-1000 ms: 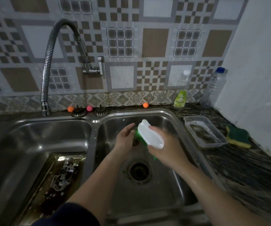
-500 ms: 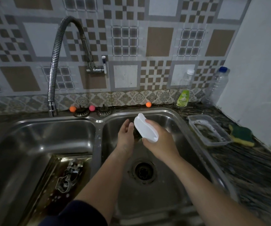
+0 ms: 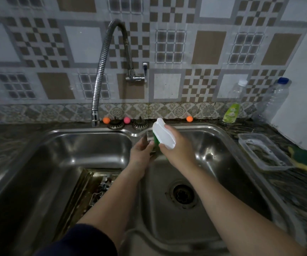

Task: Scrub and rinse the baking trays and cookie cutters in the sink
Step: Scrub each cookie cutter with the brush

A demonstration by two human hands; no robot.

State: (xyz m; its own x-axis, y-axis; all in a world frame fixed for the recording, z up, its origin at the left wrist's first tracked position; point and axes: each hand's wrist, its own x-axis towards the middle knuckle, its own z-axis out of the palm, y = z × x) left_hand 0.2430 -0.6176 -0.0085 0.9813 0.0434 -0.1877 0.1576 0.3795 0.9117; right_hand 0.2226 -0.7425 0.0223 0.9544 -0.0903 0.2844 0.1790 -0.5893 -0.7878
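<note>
Gripping a white scrub brush [image 3: 162, 134], the right hand [image 3: 176, 150] meets the left hand [image 3: 141, 152].

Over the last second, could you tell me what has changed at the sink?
Both hands rose from above the drain toward the back rim of the steel sink; the right hand keeps gripping the white-handled green brush, the left hand something small I cannot identify. The baking tray with cutters stays in the left basin.

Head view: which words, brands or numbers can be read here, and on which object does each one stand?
None can be read.
Green label on the dish soap bottle: print is there, too small and blurred.
Clear bottle with blue cap: no label shows.
White scrub brush in the right hand: no marking shows.
</note>
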